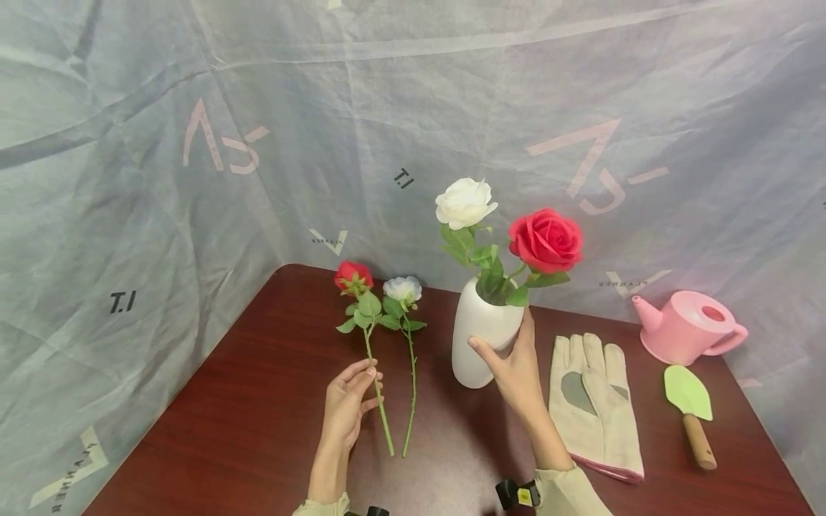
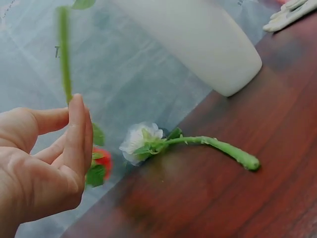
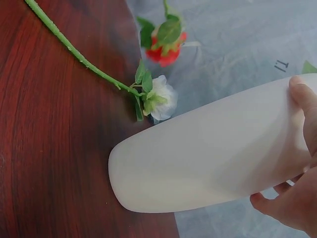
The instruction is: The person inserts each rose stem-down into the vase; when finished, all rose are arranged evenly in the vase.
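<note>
My left hand [image 1: 346, 403] pinches the green stem of a red rose [image 1: 353, 276] between thumb and fingertips, its bloom pointing away toward the back of the table. Just right of it, a pale bluish-white rose [image 1: 403, 290] lies on the table, stem toward me. My right hand [image 1: 518, 369] grips a white vase [image 1: 474, 351] from its right side, thumb across the front. Standing in the vase are a white rose [image 1: 466, 203] and a large red rose [image 1: 546, 241], with green leaves at the mouth. In the right wrist view the vase [image 3: 198, 153] fills the middle.
Right of the vase lies a pair of cream work gloves [image 1: 609, 423] with grey patches. Beyond them are a pink watering can [image 1: 690, 326] and a green trowel [image 1: 687, 394] with a wooden handle. Grey printed cloth [image 1: 361, 129] hangs behind the dark red wooden table [image 1: 258, 423].
</note>
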### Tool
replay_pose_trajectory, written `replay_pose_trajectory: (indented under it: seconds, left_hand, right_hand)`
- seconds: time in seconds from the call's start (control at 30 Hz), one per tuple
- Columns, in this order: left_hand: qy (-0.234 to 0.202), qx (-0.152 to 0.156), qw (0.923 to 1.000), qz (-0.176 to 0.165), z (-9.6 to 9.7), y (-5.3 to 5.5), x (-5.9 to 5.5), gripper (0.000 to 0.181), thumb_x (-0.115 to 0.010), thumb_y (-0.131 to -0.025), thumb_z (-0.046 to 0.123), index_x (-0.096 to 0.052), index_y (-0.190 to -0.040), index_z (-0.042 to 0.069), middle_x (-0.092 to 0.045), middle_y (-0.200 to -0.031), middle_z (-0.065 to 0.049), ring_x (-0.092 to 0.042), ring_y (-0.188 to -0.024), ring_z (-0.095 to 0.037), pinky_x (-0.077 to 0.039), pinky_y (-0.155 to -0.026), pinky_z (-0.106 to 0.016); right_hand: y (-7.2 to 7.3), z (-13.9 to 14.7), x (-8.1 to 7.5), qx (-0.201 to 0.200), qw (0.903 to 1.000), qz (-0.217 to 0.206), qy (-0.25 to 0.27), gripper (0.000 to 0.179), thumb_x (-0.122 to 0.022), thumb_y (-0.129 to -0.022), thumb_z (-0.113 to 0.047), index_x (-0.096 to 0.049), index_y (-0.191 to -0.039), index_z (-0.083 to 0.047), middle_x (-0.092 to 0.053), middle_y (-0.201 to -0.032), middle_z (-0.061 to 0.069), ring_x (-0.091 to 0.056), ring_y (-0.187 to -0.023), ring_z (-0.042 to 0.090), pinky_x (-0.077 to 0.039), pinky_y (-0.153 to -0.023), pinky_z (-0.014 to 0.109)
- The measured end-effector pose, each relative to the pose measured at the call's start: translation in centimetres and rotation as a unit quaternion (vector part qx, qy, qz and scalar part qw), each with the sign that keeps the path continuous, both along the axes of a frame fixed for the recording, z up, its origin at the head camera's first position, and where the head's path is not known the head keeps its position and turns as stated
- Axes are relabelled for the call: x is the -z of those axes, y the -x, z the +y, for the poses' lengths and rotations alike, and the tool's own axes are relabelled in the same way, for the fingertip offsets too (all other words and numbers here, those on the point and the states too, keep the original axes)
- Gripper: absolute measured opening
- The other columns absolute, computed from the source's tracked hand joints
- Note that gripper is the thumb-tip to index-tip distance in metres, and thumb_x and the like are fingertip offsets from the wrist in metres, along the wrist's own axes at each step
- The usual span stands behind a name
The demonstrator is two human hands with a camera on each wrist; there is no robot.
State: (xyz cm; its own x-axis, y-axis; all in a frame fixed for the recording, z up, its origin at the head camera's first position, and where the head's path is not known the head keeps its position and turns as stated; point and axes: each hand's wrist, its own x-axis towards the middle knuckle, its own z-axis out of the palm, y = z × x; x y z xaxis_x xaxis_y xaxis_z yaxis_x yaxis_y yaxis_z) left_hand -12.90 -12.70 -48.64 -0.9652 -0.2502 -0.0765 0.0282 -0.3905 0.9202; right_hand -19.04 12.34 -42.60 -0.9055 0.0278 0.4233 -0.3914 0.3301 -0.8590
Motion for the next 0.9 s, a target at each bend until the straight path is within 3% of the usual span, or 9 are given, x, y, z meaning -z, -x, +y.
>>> replay_pose_trajectory:
  seconds: [0.23,0.5,0.7,0.9]
  left_hand:
    - [0.001,0.006,0.9995,0.03,0.2,-0.2,-1.0,0.018,-0.062,-0.088,0.004,-0.056,-0.104,-0.002,-0.064,-0.085,-0.009,-0.061,-0.085,-0.022,-0.055,-0.059,-0.03]
    - [0.002,0.006,0.9978,0.066,0.3,-0.1,-2.1,0.016,-0.06,-0.089,0.003,-0.051,-0.1,-0.004,-0.064,-0.088,-0.013,-0.059,-0.08,-0.017,-0.055,-0.069,-0.037]
    - [-0.006,-0.027,0.996,0.085,0.4,0.0,-2.9,0.022,-0.059,-0.089,0.0,-0.054,-0.11,-0.004,-0.063,-0.09,-0.019,-0.06,-0.079,-0.018,-0.055,-0.072,-0.04]
    - [-0.026,-0.053,0.9946,0.085,0.4,0.0,-3.6,0.024,-0.06,-0.089,0.002,-0.056,-0.112,-0.003,-0.064,-0.088,-0.015,-0.06,-0.079,-0.018,-0.055,-0.072,-0.037]
  right_hand:
    - [0.1,0.0,0.1,-0.004,1.0,-0.001,-0.001,0.102,-0.079,-0.075,-0.025,-0.01,-0.149,-0.023,-0.025,-0.144,0.007,-0.035,-0.124,0.022,-0.029,-0.101,0.048]
    - [0.2,0.2,0.2,-0.009,1.0,0.001,-0.001,0.101,-0.078,-0.076,-0.024,-0.009,-0.149,-0.021,-0.025,-0.144,0.007,-0.034,-0.125,0.024,-0.029,-0.1,0.049]
    - [0.2,0.3,0.1,-0.008,1.0,-0.001,0.003,0.1,-0.078,-0.076,-0.024,-0.01,-0.149,-0.021,-0.024,-0.145,0.006,-0.034,-0.125,0.022,-0.029,-0.1,0.047]
    - [-0.5,-0.1,-0.9,-0.015,0.9998,-0.004,0.013,0.098,-0.078,-0.077,-0.018,-0.01,-0.149,-0.015,-0.024,-0.145,0.01,-0.034,-0.124,0.024,-0.029,-0.1,0.047]
